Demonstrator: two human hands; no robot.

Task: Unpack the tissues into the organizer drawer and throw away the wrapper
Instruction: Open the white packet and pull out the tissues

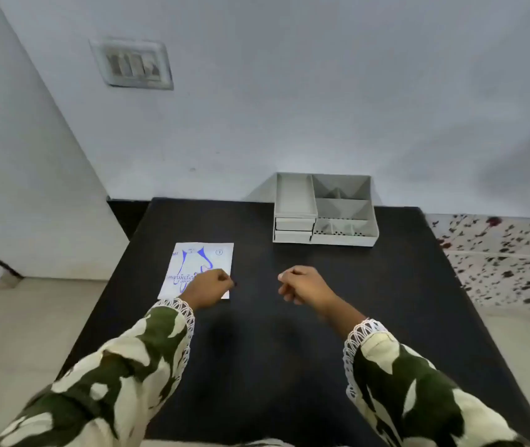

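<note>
A flat white tissue pack (192, 259) with blue print lies on the black table (289, 350), left of centre. My left hand (208, 287) rests over its near right corner with the fingers curled; whether it grips the wrapper I cannot tell. My right hand (305, 285) hovers above the bare table to the right of the pack, fingers curled in a loose fist and holding nothing. A grey desk organizer (323, 211) stands at the table's far edge, with open top compartments and two shut drawers (293, 230) at its front left.
The table stands against a pale wall with a switch plate (133, 64) high up. Light floor tiles (15, 333) lie to the left, and a speckled surface (509, 259) runs along the right.
</note>
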